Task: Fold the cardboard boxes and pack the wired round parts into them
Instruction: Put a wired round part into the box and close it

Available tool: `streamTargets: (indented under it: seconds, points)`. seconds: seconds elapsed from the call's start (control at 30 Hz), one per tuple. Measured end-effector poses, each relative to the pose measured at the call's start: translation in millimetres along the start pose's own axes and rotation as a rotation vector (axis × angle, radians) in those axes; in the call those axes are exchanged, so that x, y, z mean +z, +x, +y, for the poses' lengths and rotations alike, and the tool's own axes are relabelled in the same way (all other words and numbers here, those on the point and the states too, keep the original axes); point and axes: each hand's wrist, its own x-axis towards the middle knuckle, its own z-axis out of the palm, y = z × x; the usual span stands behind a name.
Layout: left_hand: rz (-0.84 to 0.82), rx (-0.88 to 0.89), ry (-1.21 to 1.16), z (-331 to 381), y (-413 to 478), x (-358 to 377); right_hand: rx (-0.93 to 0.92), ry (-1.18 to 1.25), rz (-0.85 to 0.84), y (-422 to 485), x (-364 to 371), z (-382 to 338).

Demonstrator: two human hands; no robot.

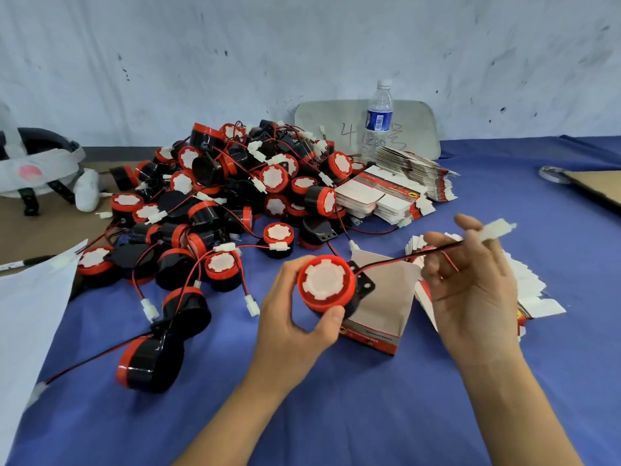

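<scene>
My left hand point(295, 324) grips a round part point(325, 283) with a red rim, white centre and black body, held just above the table. Its red and black wire point(403, 258) runs right to my right hand point(477, 284), which pinches the wire near the white connector point(497, 228). Right behind the part an opened cardboard box point(379, 307) lies with its mouth upward, a red band along its lower side. A big heap of the same round parts point(235, 193) covers the table's middle and left. Flat unfolded boxes lie in stacks point(386, 196) behind and under my right hand point(531, 294).
Blue cloth point(336, 398) covers the table. A water bottle point(379, 119) stands at the back before a grey board point(322, 119). White paper point(30, 297) lies at the left edge, a helmet-like headset point(37, 166) at far left, and a tape roll point(554, 173) with cardboard at far right.
</scene>
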Motion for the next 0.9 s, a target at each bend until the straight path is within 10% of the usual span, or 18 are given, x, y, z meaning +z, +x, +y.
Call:
streamTargets:
  seconds: [0.3, 0.9]
  points:
    - [-0.007, 0.156, 0.241, 2.8, 6.1, -6.9, -0.572, -1.144, -0.633, -19.0, 8.2, 3.0]
    - [-0.011, 0.095, 0.111, -1.2, -7.5, 15.0, -0.432, -1.190, -0.662, -20.9, 10.5, 11.5]
